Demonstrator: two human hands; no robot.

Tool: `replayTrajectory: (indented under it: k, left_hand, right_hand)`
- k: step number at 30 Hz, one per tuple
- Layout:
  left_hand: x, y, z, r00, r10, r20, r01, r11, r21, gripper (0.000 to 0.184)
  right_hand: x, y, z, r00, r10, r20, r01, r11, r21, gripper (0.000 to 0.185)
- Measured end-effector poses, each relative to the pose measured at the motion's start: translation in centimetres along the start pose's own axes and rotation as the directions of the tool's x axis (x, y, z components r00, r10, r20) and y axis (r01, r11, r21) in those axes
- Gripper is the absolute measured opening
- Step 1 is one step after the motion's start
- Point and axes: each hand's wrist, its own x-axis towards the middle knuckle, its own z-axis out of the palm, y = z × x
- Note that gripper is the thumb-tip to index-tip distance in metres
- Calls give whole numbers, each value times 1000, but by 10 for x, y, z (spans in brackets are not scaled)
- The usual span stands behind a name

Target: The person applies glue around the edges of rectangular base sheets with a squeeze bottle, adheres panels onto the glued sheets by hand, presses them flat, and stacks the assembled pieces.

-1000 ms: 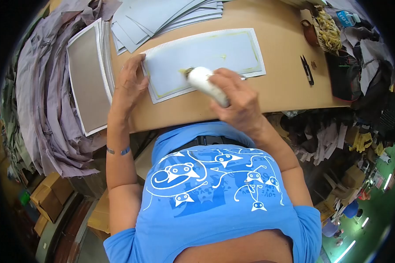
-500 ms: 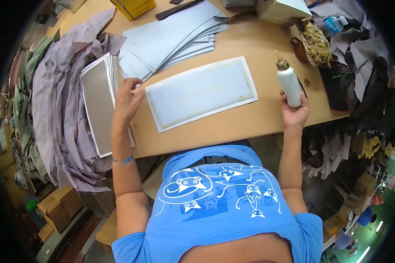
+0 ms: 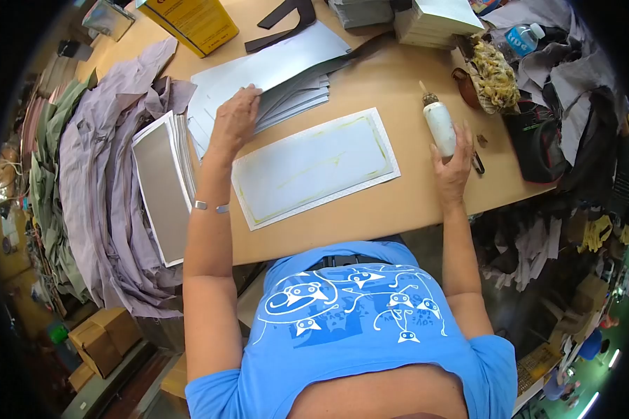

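My left hand [image 3: 237,119] pinches the near edge of the top light-grey sheet [image 3: 258,61], which is raised and bent above a fanned stack of similar sheets [image 3: 297,103]. In front of me lies a pale rectangular panel [image 3: 314,167] with yellowish glue-like marks along its border and a white margin. On the right, a white squeeze bottle [image 3: 439,124] with a brown-crusted neck and narrow tip appears to rest on the table. My right hand [image 3: 454,167] is at its lower end, thumb on one side, fingers stretched along the other.
At the left stand a pile of white-edged brown panels [image 3: 162,185] and draped mauve fabric [image 3: 98,181]. A yellow can [image 3: 192,28], black strips [image 3: 286,21] and a white stack [image 3: 440,24] lie at the back. A dark pen-like object [image 3: 478,163] sits beside my right hand.
My left hand has moved forward onto the stack and lifted the top sheet's edge. My right hand has turned palm down, lowering the bottle and straightening its fingers.
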Motion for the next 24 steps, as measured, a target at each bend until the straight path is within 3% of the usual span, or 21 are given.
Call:
replayTrajectory:
  k: [2, 3, 6, 9, 11, 15, 17, 19, 22, 23, 24]
  left_hand:
    - [6, 12, -20, 975, -173, 136, 177, 984, -13, 21]
    - [8, 16, -27, 945, -258, 202, 266, 964, -11, 20]
    - [5, 15, -21, 977, -162, 138, 168, 985, -33, 22]
    - [-2, -4, 1, 997, 64, -35, -62, 996, 65, 25]
    - [-3, 3, 7, 1000, -7, 2, 6, 984, 177, 27]
    - [-3, -3, 3, 999, -40, -20, 42, 995, 94, 35]
    - [-10, -1, 2, 998, -52, -20, 53, 997, 52, 39]
    - [-16, 1, -2, 997, -58, -40, 60, 997, 49, 41]
    - [-31, -6, 0, 995, -85, -57, 93, 984, 151, 41]
    - [-36, -8, 0, 994, -91, -63, 99, 986, 136, 41]
    - [-36, -10, 0, 993, -93, -74, 101, 987, 122, 41]
  right_hand:
    - [15, -23, -1, 966, -253, -57, 241, 956, -166, 54]
    - [20, -32, 4, 966, -258, -4, 256, 961, -101, 52]
    - [39, -56, 31, 945, -300, 129, 294, 954, 66, 47]
    - [57, -74, 57, 921, -356, 156, 328, 927, 180, 40]
    - [78, -77, 69, 916, -387, 104, 352, 901, 253, 37]
    - [169, -82, 54, 887, -459, -55, 451, 885, -112, 34]
    - [207, -67, 52, 935, -340, -106, 253, 845, -472, 39]
    - [227, -28, 56, 936, -350, -30, 251, 725, -641, 38]
    - [243, 22, 57, 881, -428, 202, 471, 753, -459, 35]
    - [247, 24, 53, 915, -359, 184, 402, 853, -333, 30]
    - [252, 34, 54, 913, -365, 180, 405, 863, -303, 30]
